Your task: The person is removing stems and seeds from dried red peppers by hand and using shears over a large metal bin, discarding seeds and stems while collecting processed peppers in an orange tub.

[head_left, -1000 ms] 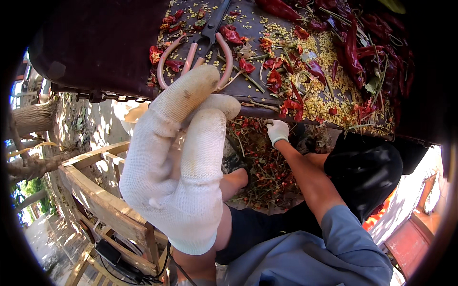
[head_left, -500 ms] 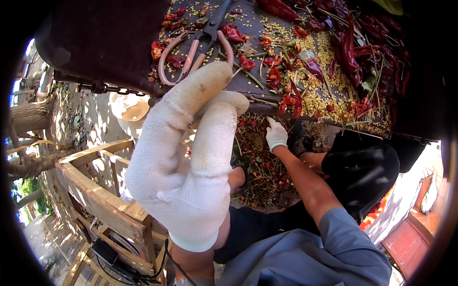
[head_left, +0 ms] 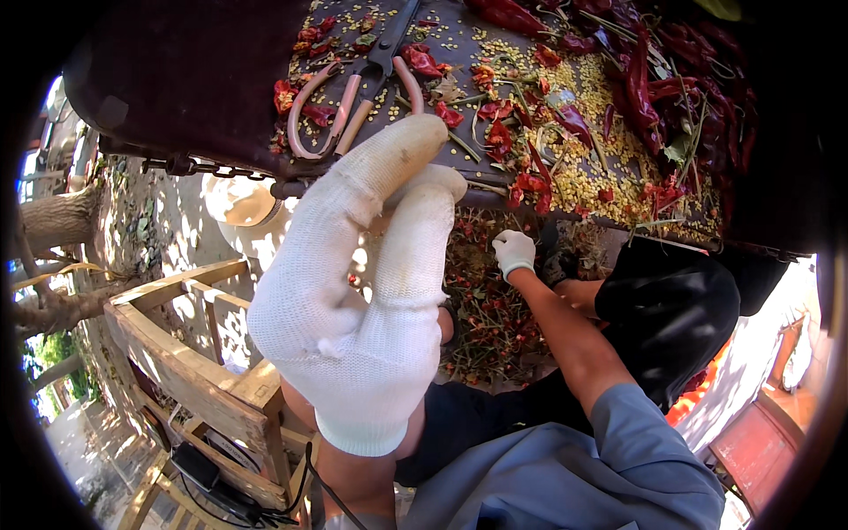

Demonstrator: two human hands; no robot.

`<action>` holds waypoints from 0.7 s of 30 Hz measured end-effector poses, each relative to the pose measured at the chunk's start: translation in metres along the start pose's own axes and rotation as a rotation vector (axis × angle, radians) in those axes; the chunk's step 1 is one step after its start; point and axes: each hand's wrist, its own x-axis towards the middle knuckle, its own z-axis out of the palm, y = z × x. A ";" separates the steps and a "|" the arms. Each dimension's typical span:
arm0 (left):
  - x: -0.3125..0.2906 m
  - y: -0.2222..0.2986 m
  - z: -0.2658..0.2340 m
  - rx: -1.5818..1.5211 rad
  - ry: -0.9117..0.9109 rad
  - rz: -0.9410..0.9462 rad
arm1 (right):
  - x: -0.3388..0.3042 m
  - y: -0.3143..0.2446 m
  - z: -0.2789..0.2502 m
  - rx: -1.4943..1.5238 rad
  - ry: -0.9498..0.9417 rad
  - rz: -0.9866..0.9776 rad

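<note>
My left hand (head_left: 353, 291), in a white knit glove with soiled fingertips, is raised close in front of the table's edge. Its fingers curl toward the thumb in a pinch; whatever lies between the tips is hidden. Behind the fingertips, scissors (head_left: 382, 55) with pink-wrapped handles lie on the dark tabletop (head_left: 190, 97). My right hand (head_left: 513, 254), also gloved in white, hangs below the edge, above a heap of red scraps and stems (head_left: 495, 327). Its fingers are curled in, and I cannot see anything in them. Dried red chillies (head_left: 643, 93) are piled on the table's right.
Yellow seeds (head_left: 601, 177) and torn chilli pieces (head_left: 499, 140) are scattered over the tabletop. A chain (head_left: 190, 166) runs along its edge. At left stands a wooden frame (head_left: 185, 353) with a black device and cables (head_left: 212, 486). A pale hat-like object (head_left: 240, 201) lies beyond it.
My left hand has shifted slightly right. The right hand's outstretched finger has curled in, with the hand still over the heap. The table's things sit slightly farther left in view.
</note>
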 end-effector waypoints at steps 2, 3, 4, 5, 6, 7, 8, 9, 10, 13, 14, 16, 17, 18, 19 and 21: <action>0.000 0.000 0.001 -0.016 -0.004 0.011 | -0.004 -0.006 -0.011 0.071 -0.002 0.097; -0.001 0.000 0.001 -0.028 -0.010 0.016 | -0.007 -0.011 -0.016 0.106 -0.002 0.146; -0.001 -0.001 0.000 -0.040 -0.016 0.021 | -0.006 -0.010 -0.011 0.195 0.025 0.104; -0.001 0.000 0.000 -0.050 -0.031 0.030 | -0.007 -0.012 -0.007 0.289 0.054 0.063; -0.001 0.000 -0.001 -0.059 -0.045 0.039 | -0.007 -0.013 -0.004 0.381 0.083 0.020; -0.002 0.000 0.000 -0.071 -0.045 0.044 | -0.006 -0.015 -0.002 0.357 0.078 -0.037; -0.002 -0.001 0.000 -0.078 -0.045 0.047 | -0.008 -0.024 -0.001 0.333 0.069 -0.094; -0.003 -0.002 0.000 -0.086 -0.044 0.049 | -0.010 -0.031 -0.002 0.310 0.059 -0.150; -0.003 -0.001 0.001 -0.090 -0.037 0.030 | -0.012 -0.037 -0.005 0.166 0.065 -0.292; -0.003 0.003 0.003 -0.072 -0.044 0.001 | -0.007 -0.042 0.006 -0.084 0.044 -0.419; -0.003 0.003 0.003 -0.054 -0.055 0.009 | -0.006 -0.045 0.006 -0.112 0.030 -0.401; -0.002 0.002 0.004 -0.015 -0.059 0.028 | 0.002 -0.045 0.012 -0.183 0.021 -0.397; -0.002 0.000 0.005 0.003 -0.047 0.038 | 0.003 -0.047 0.011 -0.223 0.016 -0.397; -0.002 -0.002 0.005 0.021 -0.035 0.047 | 0.002 -0.049 0.011 -0.228 0.036 -0.362; -0.001 -0.001 0.005 0.036 -0.030 0.036 | 0.001 -0.050 0.009 -0.188 0.032 -0.332; -0.001 0.002 0.004 0.062 -0.017 0.012 | -0.002 -0.054 0.003 -0.115 0.026 -0.273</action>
